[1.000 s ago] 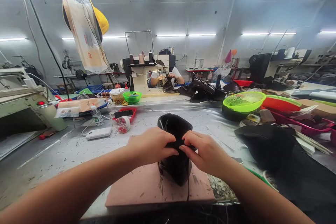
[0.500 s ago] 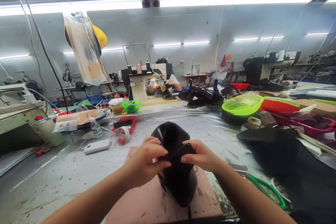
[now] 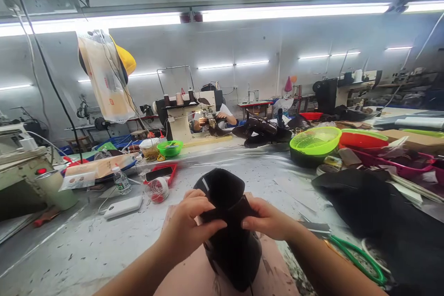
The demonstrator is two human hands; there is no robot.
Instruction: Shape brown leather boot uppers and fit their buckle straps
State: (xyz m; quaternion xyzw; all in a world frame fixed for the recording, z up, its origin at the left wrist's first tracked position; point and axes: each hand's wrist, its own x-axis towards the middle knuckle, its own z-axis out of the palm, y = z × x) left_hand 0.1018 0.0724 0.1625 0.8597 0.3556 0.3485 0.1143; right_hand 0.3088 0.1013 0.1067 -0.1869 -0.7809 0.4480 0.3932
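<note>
A black boot upper stands in front of me, its dark opening facing up and its narrower end toward me. My left hand pinches the opening's edge on the left, thumb on the near side and fingers over the rim. On the right, my right hand grips the same edge between thumb and fingers. A flap between the two thumbs is held folded. Beneath the upper lies a pink board, partly covered by my forearms and the upper.
Green-handled scissors and black material lie at right. Green and red baskets stand beyond. At left are a white power bank, a bottle and a red tray. A co-worker's hands work at a sewing machine.
The upper's opening shows wider and rounder, and its flap lies lower between my thumbs. Both hands keep hold of the edge. The camera view has shifted slightly.
</note>
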